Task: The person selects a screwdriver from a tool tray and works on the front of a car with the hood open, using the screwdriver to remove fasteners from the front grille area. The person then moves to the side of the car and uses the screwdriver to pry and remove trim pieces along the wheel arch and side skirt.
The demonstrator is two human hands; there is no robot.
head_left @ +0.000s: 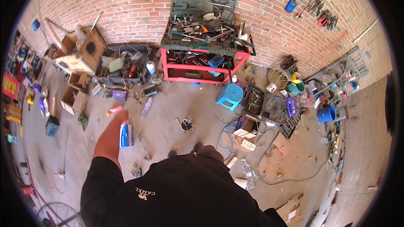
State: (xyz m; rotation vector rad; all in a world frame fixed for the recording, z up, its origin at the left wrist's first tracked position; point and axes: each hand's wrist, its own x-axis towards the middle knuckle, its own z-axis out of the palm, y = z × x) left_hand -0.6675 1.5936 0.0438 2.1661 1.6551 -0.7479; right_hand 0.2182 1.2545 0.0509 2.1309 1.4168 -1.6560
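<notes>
My left arm reaches forward over the floor, and my left hand [121,117] shows only as a small foreshortened shape with its fingers hidden. Just beyond it is a small red and white object [113,109]; whether the hand touches it I cannot tell. Beside my forearm is a blue and white box [126,135]. A pale purple bottle or can [147,106] lies to the right of the hand. My right hand is out of view, with the right side of my body covered by a black shirt.
Ahead, a red tool cart [193,67] against the brick wall carries an open green tool case [185,5]. A blue stool [231,95] stands by it. A small container [187,124] is on the floor before my feet. Cables, cardboard [277,159] and an open black case [253,98] lie rightward.
</notes>
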